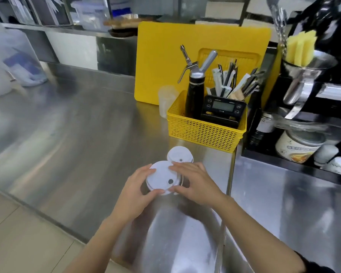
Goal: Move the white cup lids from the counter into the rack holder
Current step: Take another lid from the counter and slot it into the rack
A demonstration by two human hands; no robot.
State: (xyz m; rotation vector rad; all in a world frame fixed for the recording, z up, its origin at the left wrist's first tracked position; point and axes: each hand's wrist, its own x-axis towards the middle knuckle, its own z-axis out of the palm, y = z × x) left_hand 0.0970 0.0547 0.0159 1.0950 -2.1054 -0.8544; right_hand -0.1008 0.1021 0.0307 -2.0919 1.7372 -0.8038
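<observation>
White lid stack (161,178) sits clasped between left hand (135,191) and right hand (193,181), fingers curled round (steadying it for lifting).

Both hands, left (135,189) and right (193,182), cupping white lid stack (161,179), second stack (180,154) behind, steel counter (77,134)

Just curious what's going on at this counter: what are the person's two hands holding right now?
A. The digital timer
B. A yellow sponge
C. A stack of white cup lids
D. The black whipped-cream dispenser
C: the left hand and the right hand clasp a stack of white cup lids from both sides, just above the steel counter, with a second stack of lids behind it.
</observation>
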